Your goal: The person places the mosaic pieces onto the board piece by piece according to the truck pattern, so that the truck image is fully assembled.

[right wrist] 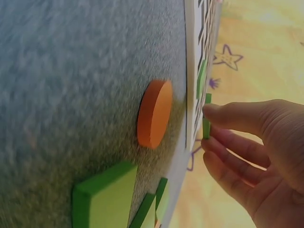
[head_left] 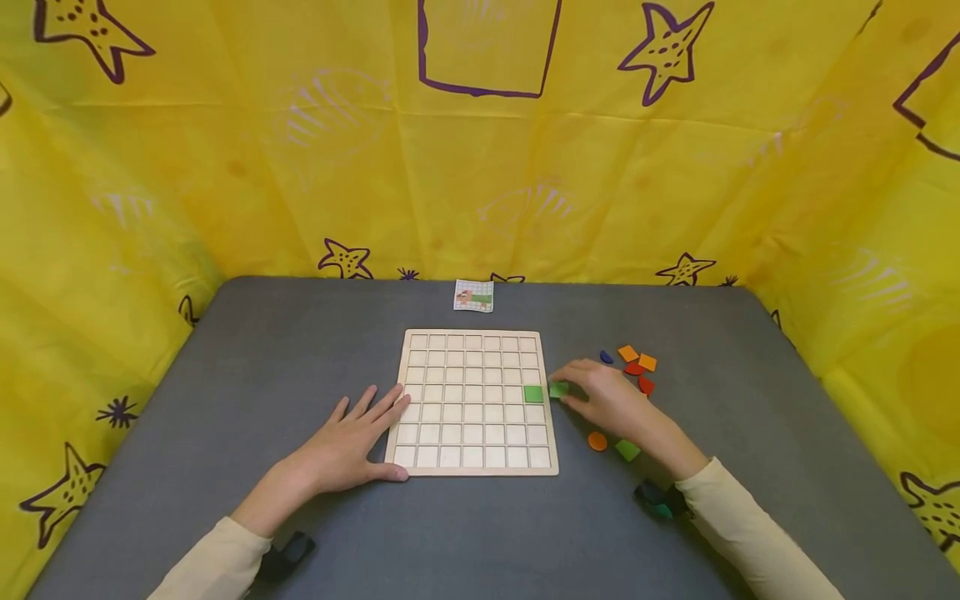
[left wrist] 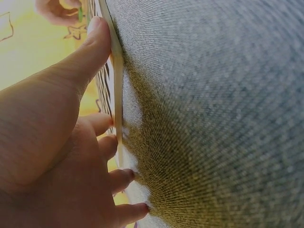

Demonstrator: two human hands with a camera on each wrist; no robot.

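Note:
A wooden grid board (head_left: pixel 463 412) lies on the grey table, with one green square tile (head_left: pixel 533 394) set in a cell at its right edge. My left hand (head_left: pixel 341 446) rests on the board's left side, fingers spread and straight, thumb at the near left corner. Just off the board's right edge, my right hand (head_left: pixel 603 396) pinches another green tile (right wrist: pixel 207 116) between thumb and fingertips. Close by the right hand lie an orange round piece (right wrist: pixel 156 114) and a green piece (head_left: pixel 627 451).
Right of the board are orange squares (head_left: pixel 627 353), red pieces (head_left: pixel 646 385) and a blue piece (head_left: pixel 606 357). A small printed pattern card (head_left: pixel 474 296) lies behind the board. Yellow cloth (head_left: pixel 480 167) hangs around the table. Dark straps sit at both wrists.

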